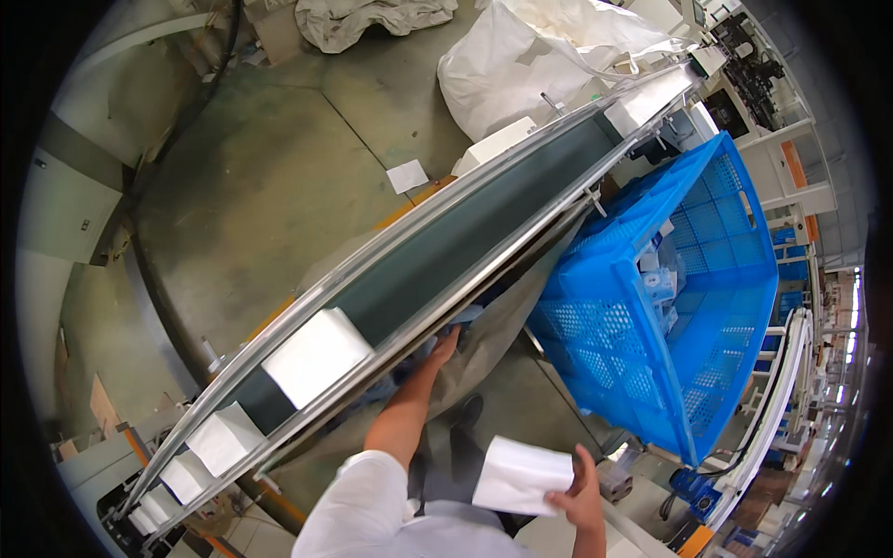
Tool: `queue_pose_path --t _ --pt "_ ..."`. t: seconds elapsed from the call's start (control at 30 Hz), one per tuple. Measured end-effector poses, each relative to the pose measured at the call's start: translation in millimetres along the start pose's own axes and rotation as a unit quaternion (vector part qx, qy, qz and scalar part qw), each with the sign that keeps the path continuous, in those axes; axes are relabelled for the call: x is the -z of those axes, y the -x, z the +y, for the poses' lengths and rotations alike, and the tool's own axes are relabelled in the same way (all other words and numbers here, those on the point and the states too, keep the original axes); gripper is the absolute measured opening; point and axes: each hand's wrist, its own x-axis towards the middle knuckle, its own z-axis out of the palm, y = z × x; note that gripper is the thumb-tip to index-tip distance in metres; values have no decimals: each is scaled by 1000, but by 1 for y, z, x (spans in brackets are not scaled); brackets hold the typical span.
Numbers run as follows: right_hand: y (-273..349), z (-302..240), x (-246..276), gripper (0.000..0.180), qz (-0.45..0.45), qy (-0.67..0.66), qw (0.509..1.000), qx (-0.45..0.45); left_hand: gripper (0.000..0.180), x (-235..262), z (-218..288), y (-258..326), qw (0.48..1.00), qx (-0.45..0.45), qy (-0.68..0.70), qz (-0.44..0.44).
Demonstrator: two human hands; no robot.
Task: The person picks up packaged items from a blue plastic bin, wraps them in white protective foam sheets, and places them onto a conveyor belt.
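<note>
My right hand (584, 499), low and right of centre, grips a white block-like stack of folded paper (523, 476) by its right end, thumb on the near face. My left arm reaches forward to the near side of a conveyor. There my left hand (448, 344) is beside a bluish, film-like thing (465, 318) at a sagging grey sheet (507, 325); its fingers are mostly hidden. On the dark green conveyor belt (484, 219) sits a large white paper stack (317, 357), with smaller white stacks (225, 439) at its lower left and another white stack (649, 96) at the far end.
A large blue plastic crate (605, 346), tilted in view, holds small packages (659, 285) to my right. Beyond the conveyor lie a big white sack (521, 70) and a loose sheet of paper (407, 177) on the floor. A blue motor (693, 493) sits at lower right.
</note>
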Motion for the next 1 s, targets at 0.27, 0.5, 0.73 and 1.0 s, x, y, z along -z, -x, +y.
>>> queue_pose_path --t 0.27,0.5,0.73,1.0 --pt "5 32 25 106 88 20 979 -184 63 -66 -78 -117 935 -47 -270 -224" --pt "-4 56 75 93 1 62 998 13 59 -71 -87 -84 926 -70 -231 -291" --pt "8 -33 104 101 -45 -77 989 119 50 38 74 98 978 -78 47 -187" --pt "46 -87 109 93 -256 -70 935 237 35 85 154 325 948 -128 260 -135"
